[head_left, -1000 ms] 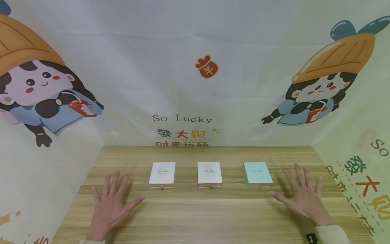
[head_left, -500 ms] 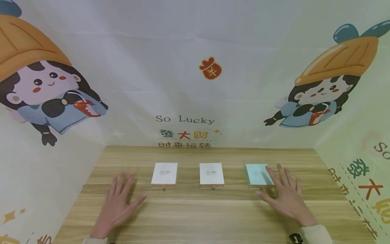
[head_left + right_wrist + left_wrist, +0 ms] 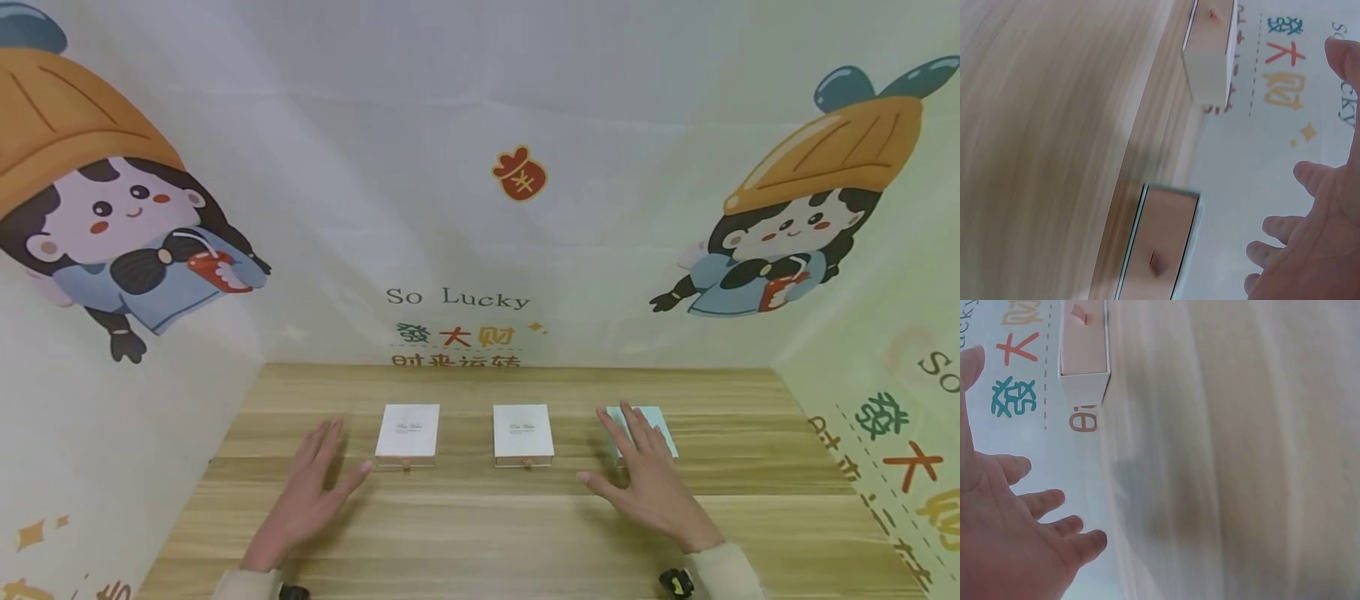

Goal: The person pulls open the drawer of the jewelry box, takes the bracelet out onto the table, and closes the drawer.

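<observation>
Three small flat drawer boxes stand in a row on the wooden table. The left box (image 3: 407, 433) and the middle box (image 3: 522, 433) are white with small printing on top; the right box (image 3: 655, 418) is mint green. Pinkish drawer fronts with a small pull tab (image 3: 1159, 262) face the person. My right hand (image 3: 651, 492), fingers spread, hovers over the mint box and covers part of its top in the head view. My left hand (image 3: 306, 492) is spread beside the left white box, its thumb near that box's front corner. Both hands hold nothing.
The wooden table (image 3: 480, 533) meets a printed cloth backdrop (image 3: 360, 183) at its back edge. Cloth walls with cartoon figures rise on the left and right sides. A dark band (image 3: 677, 583) sits at the right wrist.
My right hand has moved left, from beside the mint box to over it. My left hand has shifted slightly right, closer to the left white box. The boxes stay in place.
</observation>
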The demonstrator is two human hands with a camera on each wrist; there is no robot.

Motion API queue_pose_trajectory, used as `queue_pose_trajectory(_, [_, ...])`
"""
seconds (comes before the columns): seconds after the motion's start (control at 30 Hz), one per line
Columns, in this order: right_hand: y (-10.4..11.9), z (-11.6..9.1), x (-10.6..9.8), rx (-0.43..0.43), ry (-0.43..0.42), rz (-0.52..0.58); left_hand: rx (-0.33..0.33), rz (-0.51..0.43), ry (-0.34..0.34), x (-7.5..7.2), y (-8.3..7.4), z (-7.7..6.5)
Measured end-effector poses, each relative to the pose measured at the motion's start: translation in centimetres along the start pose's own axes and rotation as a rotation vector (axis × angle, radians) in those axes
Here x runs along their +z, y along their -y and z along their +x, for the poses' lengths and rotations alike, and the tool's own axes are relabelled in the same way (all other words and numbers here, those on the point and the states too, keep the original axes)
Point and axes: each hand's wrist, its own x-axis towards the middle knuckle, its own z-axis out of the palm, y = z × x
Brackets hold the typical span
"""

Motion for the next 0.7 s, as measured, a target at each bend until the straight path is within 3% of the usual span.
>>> queue_pose_trajectory(0.23, [1.9,0.7,1.4,0.013,0.020,0.061,0.011,-0.092,0.004,0.1,0.0,1.1])
queue_pose_trajectory(0.7, [6.4,2.0,3.6,0.010,0.052,0.232,-0.129,-0.392,0.068,-0.1,-0.4,4.2])
